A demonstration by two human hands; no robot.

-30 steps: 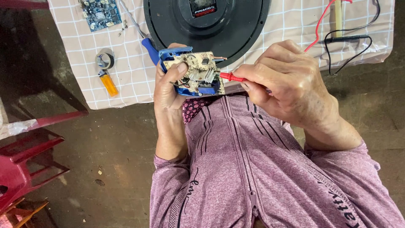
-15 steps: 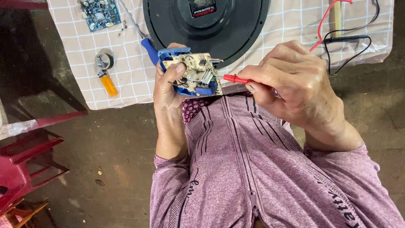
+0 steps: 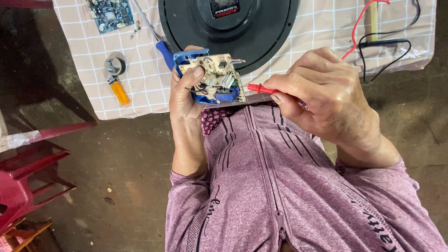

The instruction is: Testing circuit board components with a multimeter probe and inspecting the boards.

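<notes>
Circuit board (image 3: pixel 212 79) in left hand (image 3: pixel 185 100), red probe (image 3: pixel 260 88) in right hand (image 3: pixel 322 95)

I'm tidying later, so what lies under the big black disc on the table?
The black disc rests on a checked cloth. A blue-handled tool pokes from beneath its edge; anything else underneath is covered.

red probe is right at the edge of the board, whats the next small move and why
Probably ease the red probe tip a touch further left onto the circuit board. The right hand has its tip at the board's right edge, while the left hand grips the board tilted up, thumb on its face, so it looks steadied for contact.
</notes>
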